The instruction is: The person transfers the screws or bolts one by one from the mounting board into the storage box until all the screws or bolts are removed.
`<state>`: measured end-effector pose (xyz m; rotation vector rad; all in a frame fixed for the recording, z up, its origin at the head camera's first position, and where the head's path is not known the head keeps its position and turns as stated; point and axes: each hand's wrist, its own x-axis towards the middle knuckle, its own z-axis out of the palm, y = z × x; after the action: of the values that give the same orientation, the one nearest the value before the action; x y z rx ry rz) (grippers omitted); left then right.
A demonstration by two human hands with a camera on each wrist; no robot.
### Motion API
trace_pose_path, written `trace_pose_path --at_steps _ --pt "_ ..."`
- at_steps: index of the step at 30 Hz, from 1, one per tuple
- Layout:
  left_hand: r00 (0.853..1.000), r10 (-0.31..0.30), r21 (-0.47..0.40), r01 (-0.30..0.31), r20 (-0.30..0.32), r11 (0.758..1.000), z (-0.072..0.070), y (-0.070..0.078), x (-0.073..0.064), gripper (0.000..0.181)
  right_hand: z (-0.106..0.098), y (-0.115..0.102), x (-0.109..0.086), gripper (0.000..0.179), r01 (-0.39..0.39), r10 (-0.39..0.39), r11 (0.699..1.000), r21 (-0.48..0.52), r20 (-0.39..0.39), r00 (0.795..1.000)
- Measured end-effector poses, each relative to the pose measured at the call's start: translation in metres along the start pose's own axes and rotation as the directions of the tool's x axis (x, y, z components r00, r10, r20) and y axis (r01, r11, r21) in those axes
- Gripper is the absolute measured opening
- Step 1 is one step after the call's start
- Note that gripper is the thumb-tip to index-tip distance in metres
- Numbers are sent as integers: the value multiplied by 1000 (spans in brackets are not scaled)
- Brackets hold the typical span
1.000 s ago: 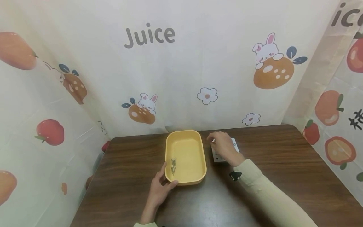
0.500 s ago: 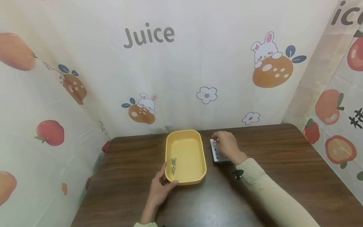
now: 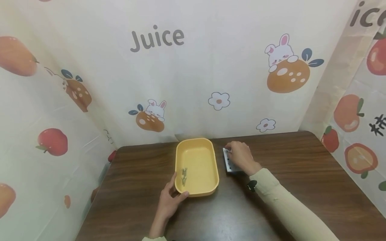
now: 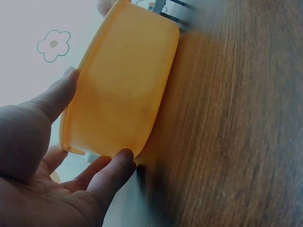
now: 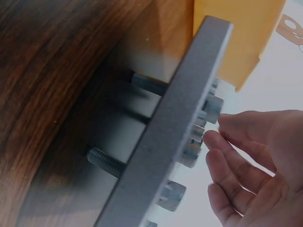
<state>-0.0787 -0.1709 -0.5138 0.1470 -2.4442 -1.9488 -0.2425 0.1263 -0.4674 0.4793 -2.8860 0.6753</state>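
My left hand (image 3: 169, 200) grips the near left corner of a yellow tray (image 3: 200, 170), with the thumb and fingers spread about its walls. Several metal bolts (image 3: 184, 176) lie along the tray's left side. To the right stands a grey metal plate (image 3: 230, 165) with holes, partly covered by my right hand (image 3: 239, 155). In the right wrist view the plate (image 5: 165, 123) carries several bolts, whose threaded shanks (image 5: 106, 161) stick out underneath. There my right thumb and index finger (image 5: 214, 139) pinch at a bolt head; the fingers partly hide it.
A brown wood-grain table (image 3: 135, 167) lies under everything. White sheeting (image 3: 193, 67) printed with fruit, rabbits and flowers hangs behind and along both sides. The plate stands a short gap right of the tray.
My right hand has shifted slightly right from near the plate's far left corner, then lowered toward the plate. The left hand and tray keep their places.
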Motion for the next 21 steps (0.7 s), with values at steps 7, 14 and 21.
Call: trace_pose_path --at_steps 7,14,21 --pt "1000 0 -17 0 4 1000 1 0 0 95 9 2 1 15 63 -65 996 -64 -24 998" --pt "1000 3 -16 -3 0 1000 0 -1 -1 95 16 -1 4 9 81 -89 984 -156 -47 995" --pt "1000 7 -30 -7 6 1000 0 0 -1 94 14 -5 8 9 12 -16 982 -186 -15 1000"
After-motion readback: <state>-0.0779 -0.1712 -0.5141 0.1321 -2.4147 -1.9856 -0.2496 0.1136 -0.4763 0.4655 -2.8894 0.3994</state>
